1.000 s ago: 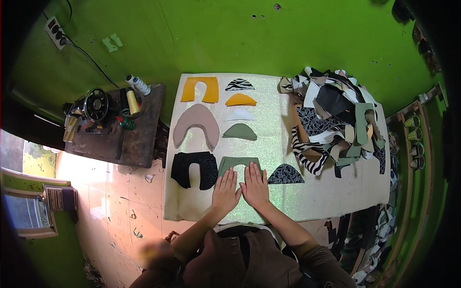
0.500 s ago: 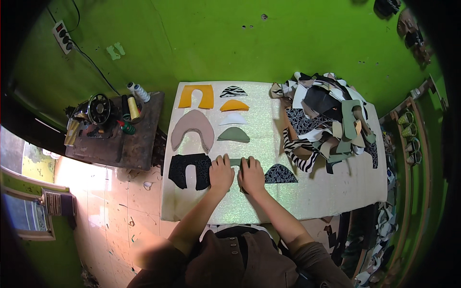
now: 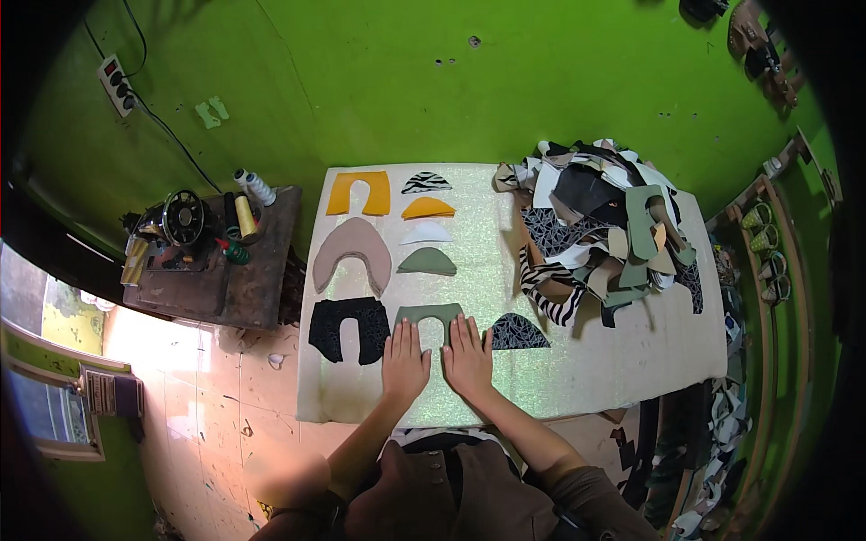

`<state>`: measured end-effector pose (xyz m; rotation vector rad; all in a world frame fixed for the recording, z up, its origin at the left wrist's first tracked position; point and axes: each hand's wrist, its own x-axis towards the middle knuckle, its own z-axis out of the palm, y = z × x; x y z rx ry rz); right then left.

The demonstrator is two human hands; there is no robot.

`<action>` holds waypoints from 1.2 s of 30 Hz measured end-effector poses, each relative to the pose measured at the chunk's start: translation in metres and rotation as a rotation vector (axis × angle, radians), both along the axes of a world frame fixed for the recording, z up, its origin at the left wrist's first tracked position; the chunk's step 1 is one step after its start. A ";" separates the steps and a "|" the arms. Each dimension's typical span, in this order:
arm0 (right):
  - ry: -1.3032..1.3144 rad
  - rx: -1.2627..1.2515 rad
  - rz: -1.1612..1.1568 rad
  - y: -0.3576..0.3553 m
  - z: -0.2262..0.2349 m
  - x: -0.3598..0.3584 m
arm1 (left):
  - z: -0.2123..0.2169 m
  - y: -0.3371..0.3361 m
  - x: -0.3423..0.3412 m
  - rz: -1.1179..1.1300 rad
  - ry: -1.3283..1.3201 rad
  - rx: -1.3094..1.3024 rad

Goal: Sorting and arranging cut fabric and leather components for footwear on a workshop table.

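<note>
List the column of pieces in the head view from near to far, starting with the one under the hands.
Green U-shaped piece → green half-moon piece → white half-moon piece → orange-yellow half-moon piece → zebra-striped half-moon piece.

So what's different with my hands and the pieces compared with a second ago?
Your left hand and right hand have moved apart. Their thumbs nearly met, then the fingers curled over the green arch; now they're straight again, spread over its two legs. The black arch, yellow arch and scrap pile stayed put on the table.
</note>
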<state>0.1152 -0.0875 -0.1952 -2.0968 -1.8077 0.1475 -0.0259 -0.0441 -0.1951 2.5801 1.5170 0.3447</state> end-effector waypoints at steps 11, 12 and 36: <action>0.299 0.208 0.187 -0.012 0.051 0.030 | 0.058 -0.022 0.048 0.081 -0.217 0.065; 0.292 0.215 0.180 -0.013 0.070 0.043 | 0.075 -0.020 0.062 0.072 -0.222 0.071; -0.068 0.281 0.036 0.058 0.218 0.398 | 0.203 0.085 0.361 -0.045 -0.522 -0.320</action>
